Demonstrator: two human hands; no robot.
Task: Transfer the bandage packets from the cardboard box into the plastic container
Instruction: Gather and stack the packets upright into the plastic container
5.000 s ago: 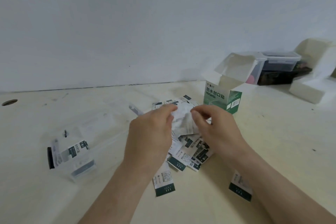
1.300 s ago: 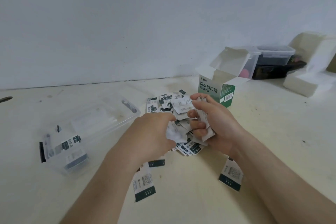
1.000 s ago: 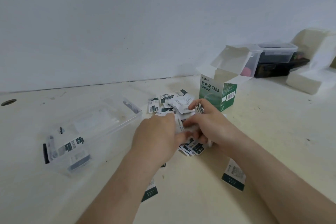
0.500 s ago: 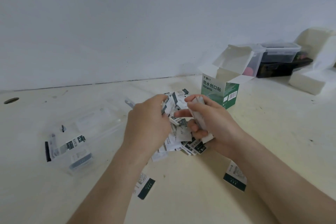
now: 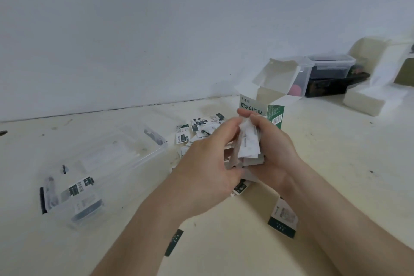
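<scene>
Several packets [image 5: 248, 145] are clenched, stacked, in right fingers [image 5: 262, 122] and pinched by left fingers [image 5: 230, 126] just before the box [image 5: 275, 112], likely gathered for one transfer to the container [image 5: 156, 148].

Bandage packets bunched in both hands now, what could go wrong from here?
The stack of packets gripped by the left hand and right hand looks fanned and uneven; some could slip out on the carry to the plastic container off to the left. Two stray packets lie apart from the loose pile, one by the right forearm, one partly under the left forearm; they may get swept aside or forgotten.
</scene>
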